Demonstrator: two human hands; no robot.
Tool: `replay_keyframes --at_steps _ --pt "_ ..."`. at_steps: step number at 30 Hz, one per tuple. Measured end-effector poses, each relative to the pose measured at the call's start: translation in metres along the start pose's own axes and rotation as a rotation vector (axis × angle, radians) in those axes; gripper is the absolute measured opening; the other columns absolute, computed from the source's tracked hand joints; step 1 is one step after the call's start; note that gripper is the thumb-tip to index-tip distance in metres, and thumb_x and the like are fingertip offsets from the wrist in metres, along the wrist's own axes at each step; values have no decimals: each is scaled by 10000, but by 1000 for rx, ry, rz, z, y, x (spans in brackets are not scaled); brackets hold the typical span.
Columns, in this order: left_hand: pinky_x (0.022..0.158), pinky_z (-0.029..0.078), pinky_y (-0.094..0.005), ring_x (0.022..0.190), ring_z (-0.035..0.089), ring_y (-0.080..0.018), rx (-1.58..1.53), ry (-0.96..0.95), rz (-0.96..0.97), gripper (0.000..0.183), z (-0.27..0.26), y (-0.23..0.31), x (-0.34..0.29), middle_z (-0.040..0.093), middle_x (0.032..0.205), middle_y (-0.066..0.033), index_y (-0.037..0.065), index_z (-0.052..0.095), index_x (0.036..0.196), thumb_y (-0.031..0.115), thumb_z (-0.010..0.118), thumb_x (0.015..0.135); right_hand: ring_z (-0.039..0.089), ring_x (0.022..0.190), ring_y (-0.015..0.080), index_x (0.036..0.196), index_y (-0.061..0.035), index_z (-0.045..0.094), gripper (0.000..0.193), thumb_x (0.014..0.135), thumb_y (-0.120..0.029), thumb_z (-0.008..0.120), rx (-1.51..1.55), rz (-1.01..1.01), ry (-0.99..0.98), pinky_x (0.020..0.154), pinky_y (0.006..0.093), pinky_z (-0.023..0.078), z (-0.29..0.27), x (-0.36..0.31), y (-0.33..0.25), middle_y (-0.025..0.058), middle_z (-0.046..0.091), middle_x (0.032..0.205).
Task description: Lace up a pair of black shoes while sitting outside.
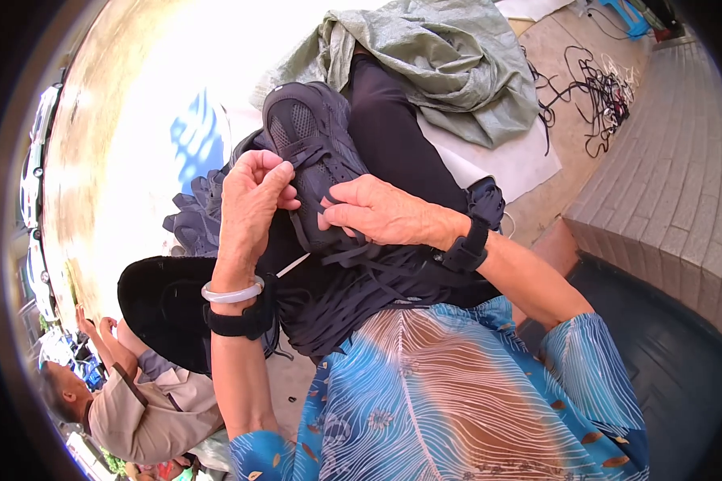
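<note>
A black mesh sneaker (pixel 316 132) lies across my lap, its toe pointing away from me. Over its lace holes, my left hand (pixel 253 196) pinches a black shoelace (pixel 309 152) between thumb and forefinger. Close by on the right, my right hand (pixel 381 210) has its fingers closed on a dark strand of lace at the shoe's opening. The lace's path between the two hands is partly hidden by the fingers. Below the shoe, a thick heap of loose black laces (pixel 337 301) covers my lap. A thin white stick (pixel 294 265) pokes out beside it.
More dark shoes (pixel 196 212) are piled left of my knee. A grey-green woven sack (pixel 441 60) lies beyond my leg. Tangled laces (pixel 594 100) are on the ground, near a tiled ledge (pixel 666 168) at right. Another person (pixel 144 409) sits at lower left.
</note>
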State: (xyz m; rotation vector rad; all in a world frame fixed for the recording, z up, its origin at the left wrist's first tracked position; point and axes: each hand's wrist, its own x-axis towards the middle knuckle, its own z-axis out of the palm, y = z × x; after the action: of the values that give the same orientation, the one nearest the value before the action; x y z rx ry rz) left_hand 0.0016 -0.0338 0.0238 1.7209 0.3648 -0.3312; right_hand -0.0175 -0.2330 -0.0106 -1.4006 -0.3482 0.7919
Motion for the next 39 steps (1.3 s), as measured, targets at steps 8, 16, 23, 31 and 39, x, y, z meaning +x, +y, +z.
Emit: replay_keyframes --at_steps 8,16,23,31,39 --pt "500 516 -215 630 601 -84 55 136 69 105 5 -14 -3 603 788 -36 12 581 948 76 652 903 545 625 126 879 19 660 329 949 -267 512 -39 114 -43 588 292 458 -19 -25 -26 60 614 718" --pt "479 448 -181 613 519 -27 229 137 261 106 7 -32 -11 578 809 29 43 613 972 108 669 909 603 682 384 843 18 556 172 910 -140 554 -773 -460 79 617 461 464 -10 -22 5 186 592 684" --pt "643 521 -388 763 645 -343 748 253 663 116 16 -24 -13 623 886 -144 28 596 962 41 647 858 632 605 380 816 -11 535 188 903 -168 591 -941 -192 157 555 463 504 27 -17 -13 198 606 635" --pt "660 532 -425 790 635 -371 964 226 724 127 20 -19 -11 585 917 -162 15 554 993 45 603 879 658 636 363 1109 -56 543 292 886 -208 655 -1080 -205 424 554 437 515 4 6 -21 160 643 673" --pt "673 506 -436 793 613 -383 780 257 742 109 24 -21 -5 574 888 -174 0 542 979 15 583 879 643 537 247 1311 -51 508 474 865 -146 638 -1320 -259 388 482 343 510 12 2 3 79 629 645"
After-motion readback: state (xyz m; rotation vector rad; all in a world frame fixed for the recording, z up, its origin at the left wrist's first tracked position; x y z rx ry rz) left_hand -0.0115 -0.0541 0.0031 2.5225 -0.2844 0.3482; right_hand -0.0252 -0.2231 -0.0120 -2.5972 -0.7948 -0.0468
